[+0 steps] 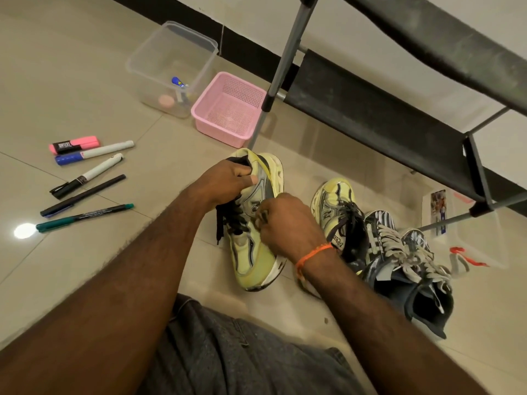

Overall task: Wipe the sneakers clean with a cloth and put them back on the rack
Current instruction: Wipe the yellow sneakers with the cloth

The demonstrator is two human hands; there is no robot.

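From the head view, you had the yellow sneaker (253, 223) stood on the floor tiles (128, 155) just in front of your knee, toe toward you, heel toward the rack (379, 115). Your left hand (228, 178) gripped it at the heel collar, fingers curled over the rim and thumb on the grey side panel. Your right hand (288, 220) was closed against the side of the shoe by the logo; something seemed bunched under its fingers, but I could not tell whether that was the cloth.

The shoe looked light, with a soft mesh upper that would give under pressure and a thick, stiffer sole. The collar was a sound place to hold: firm enough to brace against rubbing. The loose black laces (228, 220) would flop and snag, so the sole edge or heel seemed the better hold for lifting it to the rack.

Its mate (333, 209) lay just to the right, touching a pair of dark striped sneakers (399, 252).

An "N" showed on the side of each yellow shoe. The mate's tongue carried script too small to read. The pink highlighter (74, 144), beside the markers (85, 181), bore a black label I could not make out.
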